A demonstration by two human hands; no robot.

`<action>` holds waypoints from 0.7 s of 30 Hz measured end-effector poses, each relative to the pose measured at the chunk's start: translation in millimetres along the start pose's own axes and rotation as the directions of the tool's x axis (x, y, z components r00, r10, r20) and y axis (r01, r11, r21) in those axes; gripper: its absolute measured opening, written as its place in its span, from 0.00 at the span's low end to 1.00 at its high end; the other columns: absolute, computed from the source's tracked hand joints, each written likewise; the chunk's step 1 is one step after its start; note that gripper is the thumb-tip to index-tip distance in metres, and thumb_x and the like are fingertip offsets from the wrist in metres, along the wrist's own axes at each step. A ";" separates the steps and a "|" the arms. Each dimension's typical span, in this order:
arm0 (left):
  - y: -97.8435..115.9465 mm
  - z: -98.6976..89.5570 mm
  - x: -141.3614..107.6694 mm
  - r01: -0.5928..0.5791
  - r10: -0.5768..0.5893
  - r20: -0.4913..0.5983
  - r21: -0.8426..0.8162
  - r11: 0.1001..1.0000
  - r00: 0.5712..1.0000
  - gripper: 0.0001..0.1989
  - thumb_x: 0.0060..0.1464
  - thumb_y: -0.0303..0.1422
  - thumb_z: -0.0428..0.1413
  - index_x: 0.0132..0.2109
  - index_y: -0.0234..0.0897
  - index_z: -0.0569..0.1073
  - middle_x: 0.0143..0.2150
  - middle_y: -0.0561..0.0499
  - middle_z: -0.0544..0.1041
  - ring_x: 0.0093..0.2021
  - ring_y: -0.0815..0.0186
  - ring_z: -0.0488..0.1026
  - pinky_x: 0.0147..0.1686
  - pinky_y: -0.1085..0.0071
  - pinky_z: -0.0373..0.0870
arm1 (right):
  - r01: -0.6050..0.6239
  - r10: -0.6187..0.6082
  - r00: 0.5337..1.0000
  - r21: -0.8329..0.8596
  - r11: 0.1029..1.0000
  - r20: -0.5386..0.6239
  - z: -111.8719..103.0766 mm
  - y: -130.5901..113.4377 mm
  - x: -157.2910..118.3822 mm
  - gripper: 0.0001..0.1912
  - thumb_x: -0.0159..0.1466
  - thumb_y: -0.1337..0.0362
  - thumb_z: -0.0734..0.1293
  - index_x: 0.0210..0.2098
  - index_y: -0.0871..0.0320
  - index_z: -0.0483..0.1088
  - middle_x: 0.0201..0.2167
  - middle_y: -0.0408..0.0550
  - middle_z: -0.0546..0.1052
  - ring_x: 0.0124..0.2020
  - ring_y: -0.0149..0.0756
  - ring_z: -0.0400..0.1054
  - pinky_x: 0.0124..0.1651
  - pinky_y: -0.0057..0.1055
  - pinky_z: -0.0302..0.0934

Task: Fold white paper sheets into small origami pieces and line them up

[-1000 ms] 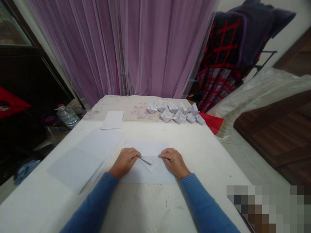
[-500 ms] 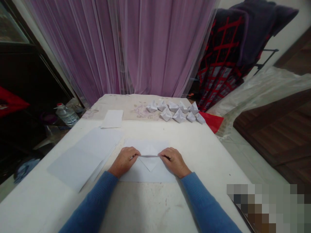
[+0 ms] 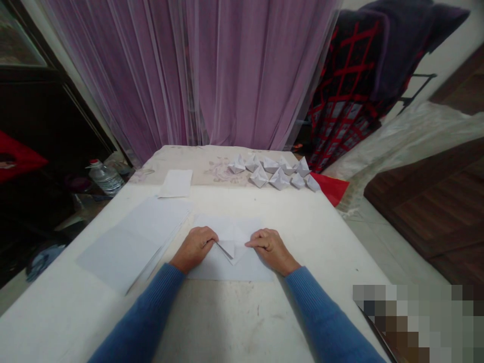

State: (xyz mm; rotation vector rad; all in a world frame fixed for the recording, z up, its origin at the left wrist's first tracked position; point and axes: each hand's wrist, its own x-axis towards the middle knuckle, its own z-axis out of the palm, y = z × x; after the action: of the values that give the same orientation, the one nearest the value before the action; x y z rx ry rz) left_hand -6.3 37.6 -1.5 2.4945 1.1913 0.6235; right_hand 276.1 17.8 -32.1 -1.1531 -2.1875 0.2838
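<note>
A white sheet of paper (image 3: 230, 269) lies folded on the table in front of me, with a pointed triangular flap (image 3: 233, 250) at its middle. My left hand (image 3: 194, 247) is curled at the flap's left side, its fingertips pinching the folded edge. My right hand (image 3: 272, 248) rests on the paper to the right of the flap, its fingers flat and pointing toward the tip. Blue sleeves cover both forearms. The hands hide the sheet's middle left and right parts.
A stack of white paper (image 3: 132, 237) lies left of my hands, and a small white sheet (image 3: 176, 183) lies beyond it. Several folded paper boats (image 3: 272, 174) stand in rows on a floral cloth (image 3: 200, 169). A plastic water bottle (image 3: 105, 177) stands beyond the left table edge.
My hands no longer stretch the folded edge between them. The right hand has slid down onto the sheet, and the flap now lies in a tilted triangle.
</note>
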 end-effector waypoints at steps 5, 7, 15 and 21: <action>-0.3 0.2 -0.9 -0.014 0.014 0.001 0.007 1.000 1.000 0.09 0.56 0.25 0.49 0.37 0.39 0.74 0.37 0.50 0.77 0.40 0.64 0.72 0.46 0.65 0.65 | 0.022 -0.022 1.000 -0.014 1.000 0.005 -1.2 -0.3 -0.4 0.17 0.62 0.73 0.65 0.33 0.43 0.79 0.31 0.40 0.78 0.32 0.30 0.69 0.41 0.32 0.57; -1.0 0.7 -1.3 -0.019 0.019 0.005 0.015 1.000 1.000 0.09 0.56 0.25 0.49 0.37 0.39 0.74 0.37 0.50 0.77 0.40 0.64 0.71 0.46 0.65 0.65 | 0.012 -0.012 1.000 -0.021 1.000 0.006 -1.5 -0.6 -0.6 0.16 0.62 0.73 0.65 0.33 0.43 0.79 0.31 0.40 0.78 0.33 0.30 0.69 0.42 0.33 0.57; 1.5 -1.3 -3.9 -0.048 0.047 0.034 0.044 0.998 0.998 0.10 0.57 0.24 0.49 0.38 0.38 0.74 0.39 0.49 0.76 0.42 0.64 0.71 0.47 0.65 0.65 | -0.009 0.009 1.000 -0.008 1.000 0.025 -4.8 -6.3 -1.1 0.18 0.58 0.75 0.63 0.34 0.45 0.79 0.32 0.41 0.78 0.35 0.32 0.69 0.45 0.36 0.55; 2.8 -1.9 -4.9 -0.044 0.041 0.055 0.059 0.997 0.998 0.11 0.57 0.24 0.48 0.39 0.38 0.75 0.40 0.48 0.76 0.43 0.63 0.70 0.48 0.65 0.66 | -0.029 0.029 0.999 0.005 1.000 0.025 -10.5 -14.5 -0.6 0.17 0.55 0.74 0.64 0.34 0.47 0.79 0.32 0.41 0.77 0.35 0.33 0.70 0.46 0.36 0.56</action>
State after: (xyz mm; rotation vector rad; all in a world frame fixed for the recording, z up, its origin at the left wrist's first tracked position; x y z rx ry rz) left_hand -8.2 32.2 0.1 2.5753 1.1567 0.5358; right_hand 273.4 7.7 -17.6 -1.1848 -2.1920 0.3184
